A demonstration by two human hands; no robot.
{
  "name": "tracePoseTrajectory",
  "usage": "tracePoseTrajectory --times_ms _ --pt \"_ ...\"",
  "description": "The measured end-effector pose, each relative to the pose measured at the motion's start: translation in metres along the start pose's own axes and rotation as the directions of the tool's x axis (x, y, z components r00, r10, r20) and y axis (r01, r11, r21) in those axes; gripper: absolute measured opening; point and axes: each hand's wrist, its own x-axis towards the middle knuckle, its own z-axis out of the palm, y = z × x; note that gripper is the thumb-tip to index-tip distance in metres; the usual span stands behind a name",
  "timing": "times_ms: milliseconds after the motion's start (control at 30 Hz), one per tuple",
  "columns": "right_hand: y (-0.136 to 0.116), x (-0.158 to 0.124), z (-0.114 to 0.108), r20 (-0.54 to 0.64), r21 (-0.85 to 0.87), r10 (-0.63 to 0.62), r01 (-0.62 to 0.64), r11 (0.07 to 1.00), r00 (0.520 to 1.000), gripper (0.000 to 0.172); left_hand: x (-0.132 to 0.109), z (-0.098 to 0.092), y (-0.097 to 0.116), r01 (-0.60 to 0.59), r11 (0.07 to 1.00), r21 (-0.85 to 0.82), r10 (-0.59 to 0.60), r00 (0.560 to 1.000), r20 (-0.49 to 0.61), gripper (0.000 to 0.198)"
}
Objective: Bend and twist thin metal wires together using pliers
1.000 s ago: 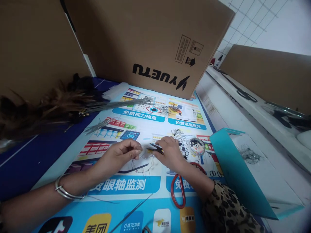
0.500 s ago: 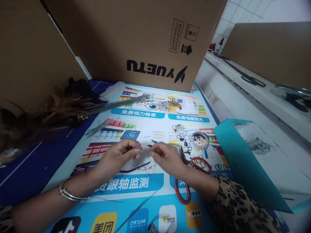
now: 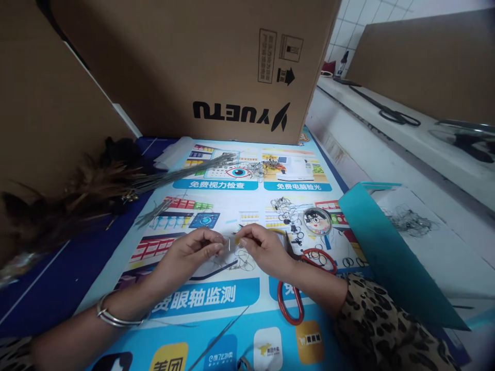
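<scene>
My left hand point(image 3: 197, 251) and my right hand point(image 3: 268, 252) face each other over the printed sheet, fingertips pinched a short gap apart. A thin wire point(image 3: 229, 243) shows as a fine bright strand between them; its exact hold is too small to make out. Below the fingers lies a loose tangle of thin wire loops point(image 3: 244, 260). Red-handled scissors point(image 3: 291, 309) lie under my right wrist, partly hidden by it. Small black wire pieces point(image 3: 297, 234) and a round tin with a cartoon face point(image 3: 317, 221) are just beyond my right hand.
A bundle of straight wires point(image 3: 185, 172) lies at the back left beside brown feathers point(image 3: 83, 190). A large cardboard box point(image 3: 162, 56) walls off the back. On the right, a teal folder point(image 3: 390, 263) sits near another wire tangle point(image 3: 415, 224). Long single wires point(image 3: 220, 337) lie in front.
Both hands stay pinched at nearly the same place, with the strand between them showing differently. The whole view has shifted slightly, so the box and shelf appear further left.
</scene>
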Motion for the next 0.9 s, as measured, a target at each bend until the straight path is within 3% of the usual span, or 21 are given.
tracePoseTrajectory --times_ms 300,567,900 --pt "-0.0048 -0.0027 0.0018 0.001 -0.108 -0.056 0.056 0.993 0.998 0.018 -0.0016 0.0025 0.0048 -0.014 1.0 -0.02 0.013 0.997 -0.07 0.011" --pt "-0.0076 -0.0059 0.006 -0.018 -0.237 -0.016 0.011 0.972 1.0 0.038 -0.0028 0.0022 0.0032 -0.031 0.999 -0.031 0.028 0.995 -0.091 0.011" --pt "-0.0038 -0.0054 0.0051 0.043 -0.265 -0.103 0.111 0.958 0.994 0.031 -0.0019 0.0031 0.0067 -0.06 0.998 -0.008 0.059 0.995 -0.076 0.01"
